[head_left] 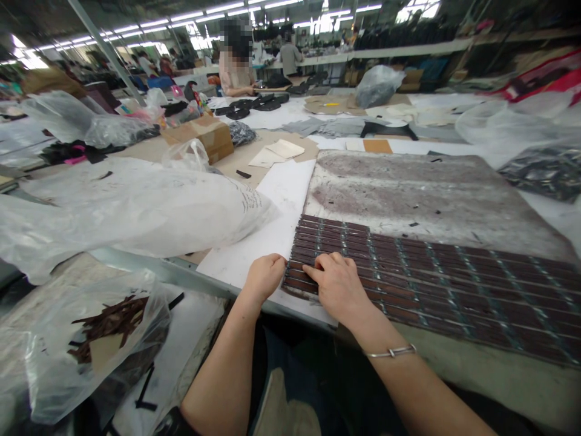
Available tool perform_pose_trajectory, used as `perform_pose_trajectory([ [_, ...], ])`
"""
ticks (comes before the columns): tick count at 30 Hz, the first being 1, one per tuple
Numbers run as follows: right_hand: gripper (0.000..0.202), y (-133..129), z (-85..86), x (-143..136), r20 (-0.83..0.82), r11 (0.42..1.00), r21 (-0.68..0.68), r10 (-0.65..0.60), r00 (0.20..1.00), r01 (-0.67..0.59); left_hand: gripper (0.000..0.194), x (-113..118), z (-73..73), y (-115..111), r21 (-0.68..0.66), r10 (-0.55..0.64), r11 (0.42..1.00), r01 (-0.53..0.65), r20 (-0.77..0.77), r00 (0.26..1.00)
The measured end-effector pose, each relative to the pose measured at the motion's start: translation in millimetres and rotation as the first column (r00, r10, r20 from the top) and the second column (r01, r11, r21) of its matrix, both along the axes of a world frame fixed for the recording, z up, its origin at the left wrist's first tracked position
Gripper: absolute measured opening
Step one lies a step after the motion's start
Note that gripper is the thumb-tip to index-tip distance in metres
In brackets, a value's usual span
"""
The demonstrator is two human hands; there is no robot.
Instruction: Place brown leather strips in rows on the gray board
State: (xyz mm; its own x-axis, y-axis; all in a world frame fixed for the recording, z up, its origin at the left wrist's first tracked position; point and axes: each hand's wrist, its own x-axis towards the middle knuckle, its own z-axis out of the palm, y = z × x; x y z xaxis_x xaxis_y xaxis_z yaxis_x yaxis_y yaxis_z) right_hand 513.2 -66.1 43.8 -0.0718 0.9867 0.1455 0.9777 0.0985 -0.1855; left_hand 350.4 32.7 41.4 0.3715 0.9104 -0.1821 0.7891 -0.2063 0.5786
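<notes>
Brown strips hide partly beneath the right hand.

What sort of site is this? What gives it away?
Probably a factory floor, perhaps for sewn or leather-like goods: rows of ceiling tube lights, another person at a table with black cut pieces, and rows of brown strips laid out on a stained board.

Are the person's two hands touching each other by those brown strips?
Apart. The head view shows it: ends of the brown strips are visible in the gap between the left hand and the right hand.
</notes>
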Motion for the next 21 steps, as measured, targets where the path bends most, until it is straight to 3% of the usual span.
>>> perform_pose_trajectory([
  [6,0.039,3.8,-4.7,-2.6,-0.041,1.0,0.008,0.013,0.999,-0.012,0.032,-4.4,-9.9,7.1,-0.132,0.072,0.99,-0.051,0.154,0.985],
  [14,0.04,6.1,-4.2,-3.6,-0.015,0.999,-0.001,0.041,0.999,-0.042,0.03,-3.2,-11.2,6.8,-0.191,0.135,0.978,-0.09,0.24,0.961],
  [21,0.043,7.4,-5.4,-5.9,-0.024,0.999,-0.002,0.04,0.999,-0.04,0.025,-0.7,-13.9,2.9,-0.119,0.096,0.99,-0.07,0.229,0.969],
])
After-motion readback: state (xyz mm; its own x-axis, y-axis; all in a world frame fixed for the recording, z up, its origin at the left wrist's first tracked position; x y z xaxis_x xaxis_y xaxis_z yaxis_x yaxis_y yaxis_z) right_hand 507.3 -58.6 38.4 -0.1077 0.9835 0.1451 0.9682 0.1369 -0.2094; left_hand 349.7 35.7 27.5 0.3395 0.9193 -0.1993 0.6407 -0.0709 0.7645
